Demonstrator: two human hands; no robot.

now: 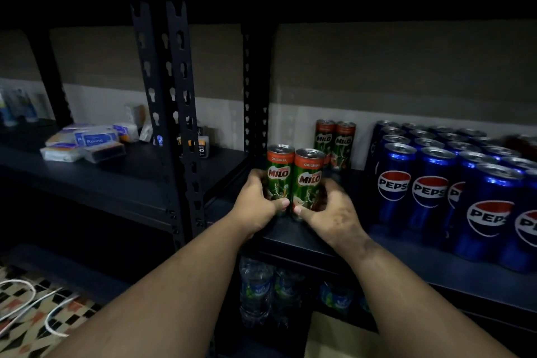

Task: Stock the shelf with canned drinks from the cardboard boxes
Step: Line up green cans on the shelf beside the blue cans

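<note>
Head view: hands (296, 206) grip two upright Milo cans (293, 180) between them.

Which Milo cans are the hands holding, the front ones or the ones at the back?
The front pair of Milo cans: the left hand and right hand grip them. The back pair stands untouched by the wall.

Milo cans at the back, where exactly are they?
In the head view, back Milo cans stand by the wall, behind the held pair, left of the Pepsi cans.
</note>
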